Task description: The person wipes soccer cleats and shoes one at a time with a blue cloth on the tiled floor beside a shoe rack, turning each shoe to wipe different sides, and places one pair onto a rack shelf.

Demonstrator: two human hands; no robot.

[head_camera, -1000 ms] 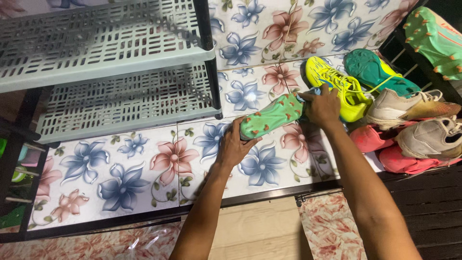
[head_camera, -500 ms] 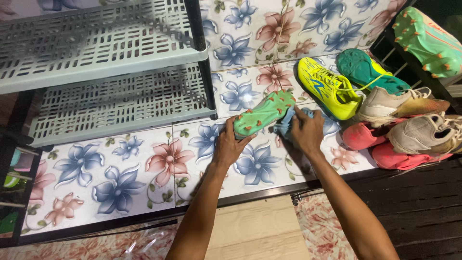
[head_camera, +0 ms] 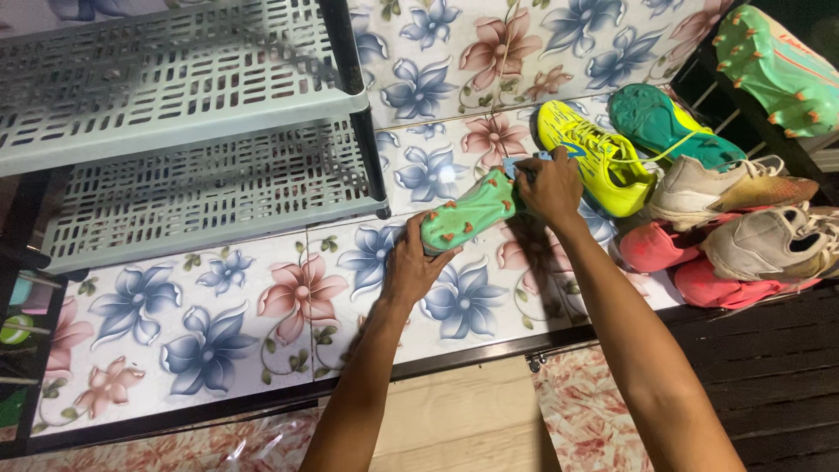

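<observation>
1. Left hand (head_camera: 418,262): fingers curled around one end of a green studded football boot (head_camera: 468,216), holding it sole-up just above the floral floor tiles (head_camera: 218,323)
2. Right hand (head_camera: 549,185): closed on a light blue cloth (head_camera: 514,163), pressing it against the boot's far end; only a corner of the cloth shows past the knuckles
3. Green boot: lies slantwise between the two hands, orange studs facing the camera, just beside a neon yellow boot (head_camera: 594,166)
4. Handling note, as a judgement: the left grip should stay firm near the end it holds so the sole does not twist; the cloth is best worked around each stud, not only across the flat sole
5. Nearby stock: a teal-soled boot (head_camera: 664,122), a beige shoe (head_camera: 734,188), pink shoes (head_camera: 690,267) and a second green studded boot (head_camera: 778,65) on the right; grey slotted shoe rack (head_camera: 175,122) on the left
6. Change from half a second ago: the right hand has moved from beside the boot up onto its far end, bunching the cloth there; the left grip is unchanged
</observation>
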